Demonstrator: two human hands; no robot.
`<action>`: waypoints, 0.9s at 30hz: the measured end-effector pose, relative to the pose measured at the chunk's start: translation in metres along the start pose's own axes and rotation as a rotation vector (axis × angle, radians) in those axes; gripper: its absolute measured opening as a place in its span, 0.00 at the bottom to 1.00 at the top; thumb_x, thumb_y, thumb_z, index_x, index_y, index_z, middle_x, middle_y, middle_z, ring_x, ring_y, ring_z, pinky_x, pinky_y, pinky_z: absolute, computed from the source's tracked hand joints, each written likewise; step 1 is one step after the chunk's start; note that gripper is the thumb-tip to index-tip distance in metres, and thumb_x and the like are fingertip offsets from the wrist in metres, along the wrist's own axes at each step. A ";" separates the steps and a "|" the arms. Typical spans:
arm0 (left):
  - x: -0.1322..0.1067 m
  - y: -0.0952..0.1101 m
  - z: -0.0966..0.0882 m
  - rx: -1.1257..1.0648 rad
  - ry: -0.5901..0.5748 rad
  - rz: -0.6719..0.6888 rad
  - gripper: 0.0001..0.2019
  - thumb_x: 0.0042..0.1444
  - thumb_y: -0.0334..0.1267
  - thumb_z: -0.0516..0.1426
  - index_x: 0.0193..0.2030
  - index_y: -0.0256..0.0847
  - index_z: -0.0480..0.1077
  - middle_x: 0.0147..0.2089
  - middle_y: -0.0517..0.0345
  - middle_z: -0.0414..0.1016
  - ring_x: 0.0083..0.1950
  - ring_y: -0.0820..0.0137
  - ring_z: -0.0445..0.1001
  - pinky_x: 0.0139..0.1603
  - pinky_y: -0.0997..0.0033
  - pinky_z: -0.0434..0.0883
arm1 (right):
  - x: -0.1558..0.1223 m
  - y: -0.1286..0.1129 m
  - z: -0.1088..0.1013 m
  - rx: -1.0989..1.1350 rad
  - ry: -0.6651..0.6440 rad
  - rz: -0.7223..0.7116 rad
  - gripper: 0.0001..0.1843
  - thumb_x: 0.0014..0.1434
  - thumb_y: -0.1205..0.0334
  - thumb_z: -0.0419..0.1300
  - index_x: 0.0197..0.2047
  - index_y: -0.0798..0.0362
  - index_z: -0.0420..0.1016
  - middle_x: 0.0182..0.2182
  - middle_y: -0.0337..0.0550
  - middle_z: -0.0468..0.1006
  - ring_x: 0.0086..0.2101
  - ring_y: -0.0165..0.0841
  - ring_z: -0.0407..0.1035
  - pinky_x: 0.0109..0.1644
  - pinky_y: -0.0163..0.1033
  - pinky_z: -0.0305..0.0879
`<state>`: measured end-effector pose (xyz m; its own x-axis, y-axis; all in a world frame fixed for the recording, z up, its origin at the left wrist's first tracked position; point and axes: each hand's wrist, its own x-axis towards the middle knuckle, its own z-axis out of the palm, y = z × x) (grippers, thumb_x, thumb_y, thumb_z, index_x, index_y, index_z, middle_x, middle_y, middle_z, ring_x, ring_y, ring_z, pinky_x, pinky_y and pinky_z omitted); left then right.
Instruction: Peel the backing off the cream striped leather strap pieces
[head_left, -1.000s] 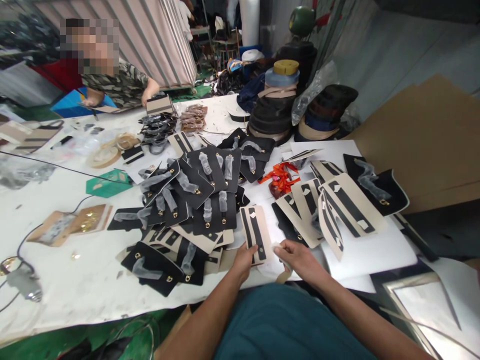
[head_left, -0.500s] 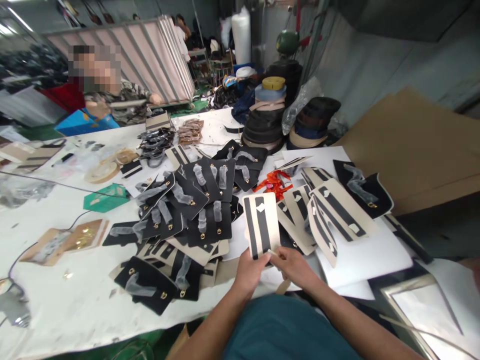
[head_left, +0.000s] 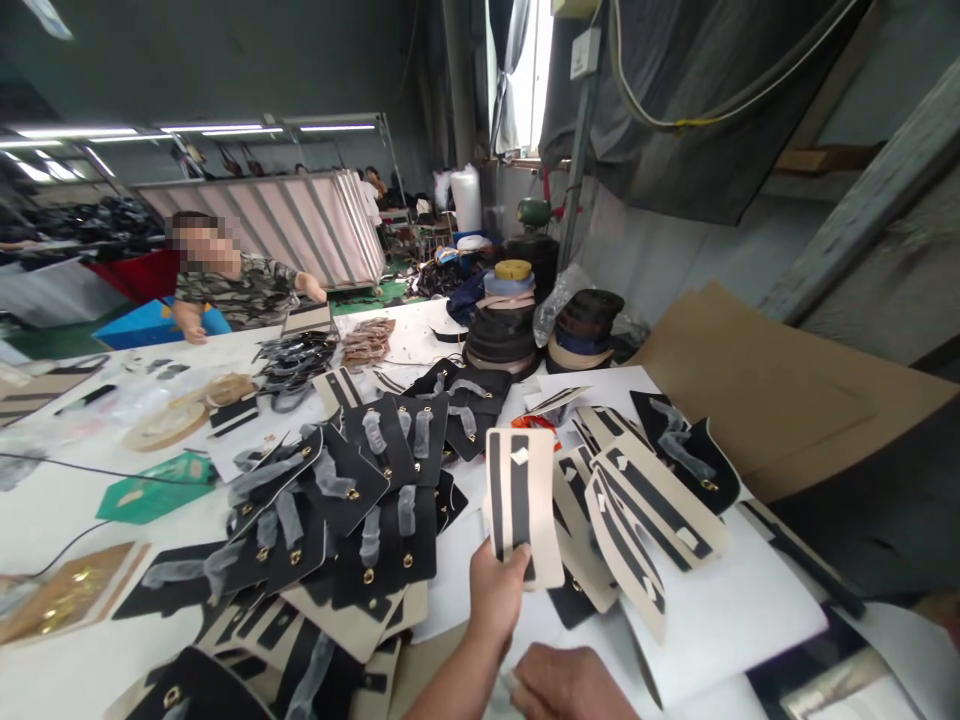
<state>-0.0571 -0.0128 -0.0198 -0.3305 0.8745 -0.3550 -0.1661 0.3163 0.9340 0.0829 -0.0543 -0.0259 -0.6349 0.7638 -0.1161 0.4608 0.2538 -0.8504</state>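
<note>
My left hand (head_left: 496, 590) grips a beige panel with black stripes (head_left: 547, 500) by its lower left edge, thumb on the front. A small white patch sits near the top of one stripe. Lower down, my right hand (head_left: 574, 682) is closed and apart from the panel; what its fingers hold, if anything, is hidden. Left of the panel lies a pile of black panels (head_left: 352, 470) with gold fittings and plastic-wrapped straps. Several more striped beige panels (head_left: 660, 500) lie to the right, some with white patches.
A person in a camouflage shirt (head_left: 259, 290) is across the table (head_left: 45, 560). Rolls of strap (head_left: 499, 335) stand at the back. A green piece (head_left: 161, 487) and a bag of gold fittings (head_left: 71, 595) lie left. Brown cardboard (head_left: 787, 380) leans at right.
My right hand has come away from the panel and dropped towards me. My left hand still holds the panel. The view has tilted up, showing more wall and a window.
</note>
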 end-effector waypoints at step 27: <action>-0.085 -0.116 -0.258 0.794 0.698 0.302 0.16 0.59 0.37 0.58 0.55 0.42 0.73 0.49 0.49 0.75 0.45 0.61 0.75 0.50 0.57 0.75 | 0.029 -0.031 0.027 0.094 -0.242 0.388 0.27 0.60 0.32 0.58 0.28 0.48 0.73 0.19 0.36 0.76 0.26 0.35 0.71 0.36 0.37 0.63</action>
<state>-0.2496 -0.2191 -0.1087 -0.7510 0.6348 0.1816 0.5728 0.4894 0.6576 0.0337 -0.0563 -0.0162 -0.5586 0.6282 -0.5417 0.6419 -0.0863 -0.7619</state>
